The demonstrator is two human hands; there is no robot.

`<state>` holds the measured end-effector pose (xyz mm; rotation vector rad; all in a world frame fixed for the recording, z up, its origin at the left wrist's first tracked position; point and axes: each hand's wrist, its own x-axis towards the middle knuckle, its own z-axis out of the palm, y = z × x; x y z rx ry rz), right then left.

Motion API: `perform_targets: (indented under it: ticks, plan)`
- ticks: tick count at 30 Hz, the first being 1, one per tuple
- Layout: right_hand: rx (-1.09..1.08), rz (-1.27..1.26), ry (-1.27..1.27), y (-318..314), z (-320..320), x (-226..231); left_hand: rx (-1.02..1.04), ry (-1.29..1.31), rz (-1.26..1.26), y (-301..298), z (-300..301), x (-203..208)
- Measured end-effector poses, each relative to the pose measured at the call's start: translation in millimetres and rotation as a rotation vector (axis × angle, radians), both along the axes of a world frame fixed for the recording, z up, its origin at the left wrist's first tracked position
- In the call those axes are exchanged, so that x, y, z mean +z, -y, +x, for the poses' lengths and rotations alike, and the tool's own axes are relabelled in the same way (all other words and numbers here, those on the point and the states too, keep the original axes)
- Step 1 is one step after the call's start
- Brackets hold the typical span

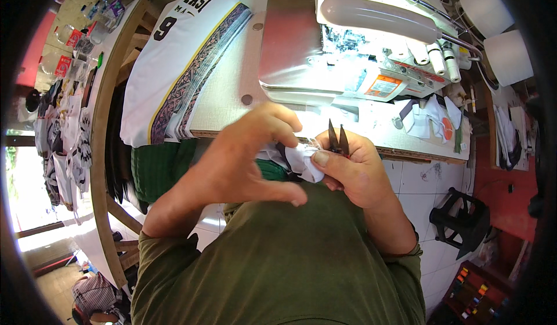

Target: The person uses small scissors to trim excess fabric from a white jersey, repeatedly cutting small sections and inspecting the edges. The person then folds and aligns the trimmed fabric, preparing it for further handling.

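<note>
Fingers spread wide, my left hand [243, 157] curves around the left side of a bunched piece of white fabric with dark trim [304, 164]. Its thumb and fingertips stand apart with nothing visible between them. My right hand [357, 171] pinches the fabric between thumb and fingers. The same hand also grips a small pair of dark thread snips [338, 138], whose two pointed blades rise apart above the knuckles. Where the snips sit in the palm is hidden. Both hands are just in front of the sewing table's near edge.
A sewing machine [377, 64] under a bright lamp stands at the back right. White jerseys with patterned side strips [194, 64] are stacked at the table's left. Fabric scraps [432, 116] lie at the right. Green cloth [159, 168] hangs below the edge; a black stool [461, 220] stands at right.
</note>
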<state>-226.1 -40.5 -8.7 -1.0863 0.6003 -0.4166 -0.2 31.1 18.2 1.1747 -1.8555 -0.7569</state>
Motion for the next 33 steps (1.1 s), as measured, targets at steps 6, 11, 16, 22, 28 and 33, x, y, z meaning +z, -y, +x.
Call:
perform_targets:
  ticks: [6,11,16,22,28,33]
  plan:
    - [-0.010,-0.155,-0.118,11,-5,4,0.160,0.040,0.112,0,-2,-7]
    - [0.014,-0.249,-0.132,11,-1,-1,0.007,0.065,0.117,7,5,-8]
    - [0.027,-0.383,-0.247,8,1,-3,0.123,0.021,0.122,8,2,-13]
    - [0.005,-0.297,-0.253,11,-4,0,0.227,-0.144,0.198,6,3,-16]
    - [-0.068,-0.412,-0.160,4,5,-7,-0.072,-0.183,0.013,9,5,-13]
    - [-0.139,-0.479,-0.052,0,4,-9,-0.078,-0.320,0.242,12,4,-11]
